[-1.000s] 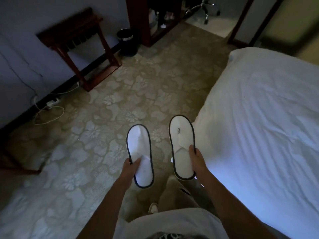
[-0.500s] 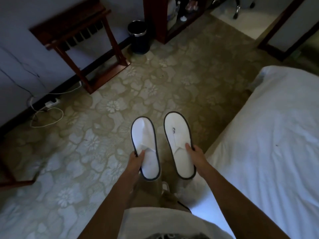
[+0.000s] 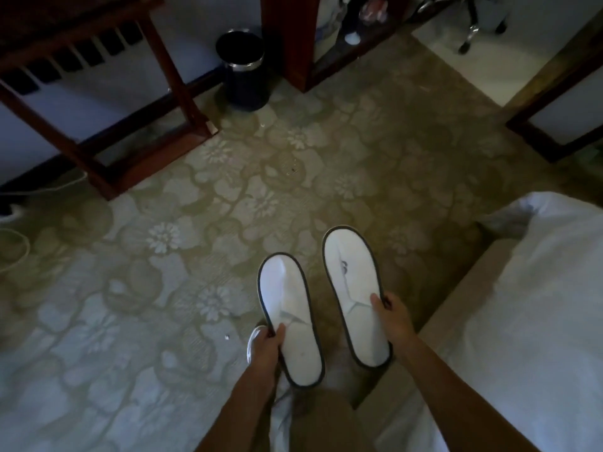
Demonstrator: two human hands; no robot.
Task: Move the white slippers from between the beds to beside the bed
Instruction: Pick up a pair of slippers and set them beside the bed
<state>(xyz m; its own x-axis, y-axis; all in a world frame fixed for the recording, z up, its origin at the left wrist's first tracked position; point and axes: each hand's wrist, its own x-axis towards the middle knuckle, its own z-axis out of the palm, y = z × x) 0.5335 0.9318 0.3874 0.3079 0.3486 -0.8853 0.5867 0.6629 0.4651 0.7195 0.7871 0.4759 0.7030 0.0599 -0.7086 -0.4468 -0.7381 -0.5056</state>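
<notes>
Two white slippers with dark edging are held in the air above the carpet, toes pointing away from me. My left hand (image 3: 266, 345) grips the left slipper (image 3: 288, 308) at its side near the heel. My right hand (image 3: 390, 316) grips the right slipper (image 3: 354, 288) at its right edge. The bed (image 3: 535, 305) with white sheets lies to the right, its corner close to the right slipper.
A flowered carpet (image 3: 195, 256) covers the floor. A wooden luggage rack (image 3: 98, 93) stands against the left wall, a dark waste bin (image 3: 244, 70) beside it, then a wooden cabinet (image 3: 293, 44). A white cable (image 3: 19, 243) trails at far left. My shoe (image 3: 254, 340) shows below the left slipper.
I have moved forward past the bed, which has slid to the right and lower in view. The rack and bin are nearer. Both hands keep the same hold on the slippers.
</notes>
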